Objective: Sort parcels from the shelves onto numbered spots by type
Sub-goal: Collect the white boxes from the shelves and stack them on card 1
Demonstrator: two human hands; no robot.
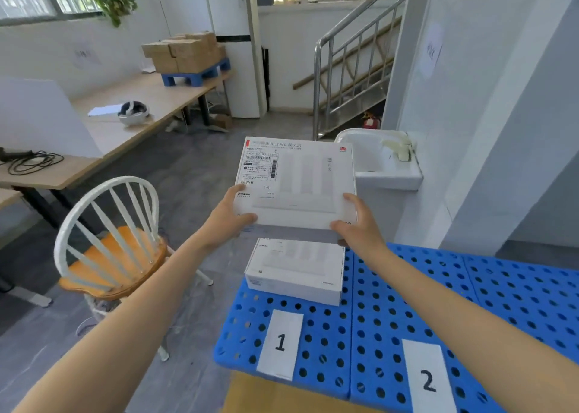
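Blue perforated pallet [407, 306], white box [294, 268] behind label 1 [279, 343], label 2 [427, 381] alongside

White slip [279, 343] on blue perforated platform [385, 318]: "1". Second slip [427, 379]: "2". Raised white box [313, 174]: red Huawei logo [343, 149]; title partly legible, "Pro"; shipping label [260, 168], barcodes, small print unreadable.

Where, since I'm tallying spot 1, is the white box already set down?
Head view: the white box lies on the blue pallet, far left corner, just beyond the 1 label, below the held box.
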